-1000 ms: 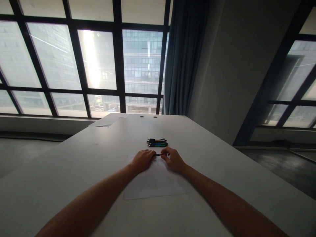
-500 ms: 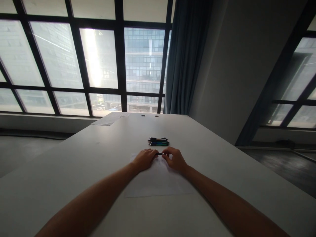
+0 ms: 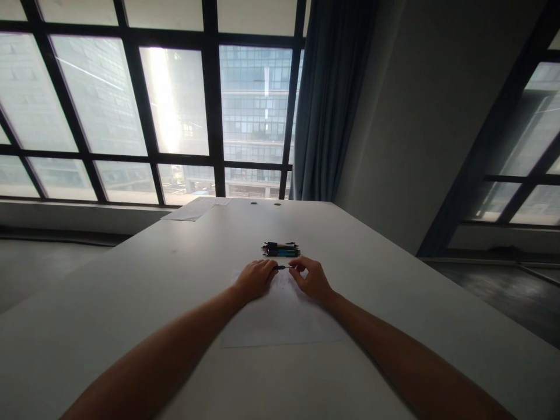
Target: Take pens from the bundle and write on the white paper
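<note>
Slim black pen, its smooth dark barrel narrowing to a fine tip, sits between the two hands, level and crosswise. Left hand's fingers lie together over one end, while right hand's thumb and forefinger stay slightly apart, just beside the tip. Any lettering is too small to read. At 12 o'clock, near the pen, lies a tight bundle of pens with black and blue-green barrels. Beneath both hands is a thin paper sheet on a smooth white table. More paper lies at 11 o'clock by the far edge.
</note>
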`<state>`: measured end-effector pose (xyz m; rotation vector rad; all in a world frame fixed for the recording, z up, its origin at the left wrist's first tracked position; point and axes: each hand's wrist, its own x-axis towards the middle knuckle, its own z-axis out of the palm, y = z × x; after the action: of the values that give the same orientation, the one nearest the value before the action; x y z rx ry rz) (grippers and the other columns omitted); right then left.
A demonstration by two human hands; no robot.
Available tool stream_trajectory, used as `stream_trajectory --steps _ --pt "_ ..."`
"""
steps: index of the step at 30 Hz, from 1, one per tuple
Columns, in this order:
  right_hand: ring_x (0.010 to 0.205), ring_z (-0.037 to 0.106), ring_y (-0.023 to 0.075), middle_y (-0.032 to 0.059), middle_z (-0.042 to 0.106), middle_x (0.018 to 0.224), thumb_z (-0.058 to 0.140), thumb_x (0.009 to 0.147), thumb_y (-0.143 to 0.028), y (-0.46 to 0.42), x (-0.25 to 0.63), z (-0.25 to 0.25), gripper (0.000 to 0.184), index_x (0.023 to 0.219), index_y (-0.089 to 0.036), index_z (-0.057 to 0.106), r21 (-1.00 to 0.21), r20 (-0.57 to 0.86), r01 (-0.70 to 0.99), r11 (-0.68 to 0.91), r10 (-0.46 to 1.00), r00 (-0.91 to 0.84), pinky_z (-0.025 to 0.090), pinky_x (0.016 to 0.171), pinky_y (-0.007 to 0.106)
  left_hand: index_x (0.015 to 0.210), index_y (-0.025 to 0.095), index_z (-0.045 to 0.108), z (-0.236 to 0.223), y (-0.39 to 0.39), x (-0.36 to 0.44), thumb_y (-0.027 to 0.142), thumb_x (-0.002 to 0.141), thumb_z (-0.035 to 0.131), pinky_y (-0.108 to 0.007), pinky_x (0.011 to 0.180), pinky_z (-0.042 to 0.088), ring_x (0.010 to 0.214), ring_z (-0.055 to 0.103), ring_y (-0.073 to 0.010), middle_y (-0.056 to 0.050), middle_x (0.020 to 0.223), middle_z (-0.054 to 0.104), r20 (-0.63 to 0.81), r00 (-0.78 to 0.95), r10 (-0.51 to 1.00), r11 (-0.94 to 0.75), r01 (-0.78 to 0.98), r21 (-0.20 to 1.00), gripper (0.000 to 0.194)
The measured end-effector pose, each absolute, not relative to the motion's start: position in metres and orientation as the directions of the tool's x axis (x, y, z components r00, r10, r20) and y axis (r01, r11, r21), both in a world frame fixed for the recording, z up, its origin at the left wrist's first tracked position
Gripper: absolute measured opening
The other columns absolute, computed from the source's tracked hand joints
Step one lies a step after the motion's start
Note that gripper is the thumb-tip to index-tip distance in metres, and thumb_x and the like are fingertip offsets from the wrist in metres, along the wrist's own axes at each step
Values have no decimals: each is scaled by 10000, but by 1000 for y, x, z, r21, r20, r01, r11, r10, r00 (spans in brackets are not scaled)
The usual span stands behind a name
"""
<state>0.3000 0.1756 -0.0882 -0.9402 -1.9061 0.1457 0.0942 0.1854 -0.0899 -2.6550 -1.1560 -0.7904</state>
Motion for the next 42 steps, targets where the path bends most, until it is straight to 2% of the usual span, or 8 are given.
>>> stream_trajectory --steps 7,12,16,21,27,31,34,42 --pt "673 634 164 63 717 842 577 818 -260 179 303 -87 150 903 -173 666 -516 665 574 637 719 -200 514 691 297 1032 180 555 -86 179 93 413 934 481 -347 781 499 874 639 -221 -81 960 680 534 506 677 -641 763 89 263" --pt "713 655 173 56 726 819 603 783 -229 188 309 -94 138 864 -179 703 -592 499 637 493 845 -191 515 687 279 945 179 567 -81 175 94 537 903 488 -365 788 491 857 629 -229 -89 936 672 514 476 714 -589 805 73 368" --pt "718 659 176 55 731 814 611 766 -213 192 311 -97 140 847 -179 720 -585 461 672 454 868 -184 518 714 287 942 170 602 -77 171 95 523 899 497 -406 823 482 905 624 -260 -106 959 668 451 531 718 -601 799 16 371" --pt "712 656 174 57 730 812 609 764 -215 200 318 -95 152 851 -173 726 -595 487 674 437 864 -130 519 723 292 930 181 658 -74 167 97 442 892 515 -380 773 499 893 645 -256 -93 990 665 363 526 770 -574 818 34 300" --pt "847 644 172 79 705 986 530 812 -152 214 339 -96 225 922 -165 726 -460 530 771 440 833 -160 479 822 288 941 181 675 -75 167 99 428 906 473 -365 739 516 857 658 -247 -82 1005 659 349 503 791 -543 840 21 321" --pt "771 640 166 51 714 926 561 795 -145 219 343 -98 266 1018 -184 701 -419 501 839 346 859 -104 470 757 274 955 183 675 -76 168 98 429 911 462 -367 760 520 866 653 -242 -87 1008 652 348 517 782 -558 830 21 328" --pt "753 648 181 40 727 849 607 779 -167 221 343 -99 208 949 -200 722 -397 465 870 294 881 -86 467 722 276 961 189 672 -77 170 98 434 911 468 -367 773 520 871 652 -240 -86 1010 649 349 525 777 -568 823 26 322" --pt "932 656 199 56 727 1029 546 847 -144 221 342 -99 237 946 -211 750 -347 477 866 360 863 -167 464 829 290 957 183 664 -80 171 96 441 924 451 -379 770 523 873 654 -250 -94 1013 649 357 560 748 -603 798 12 335"
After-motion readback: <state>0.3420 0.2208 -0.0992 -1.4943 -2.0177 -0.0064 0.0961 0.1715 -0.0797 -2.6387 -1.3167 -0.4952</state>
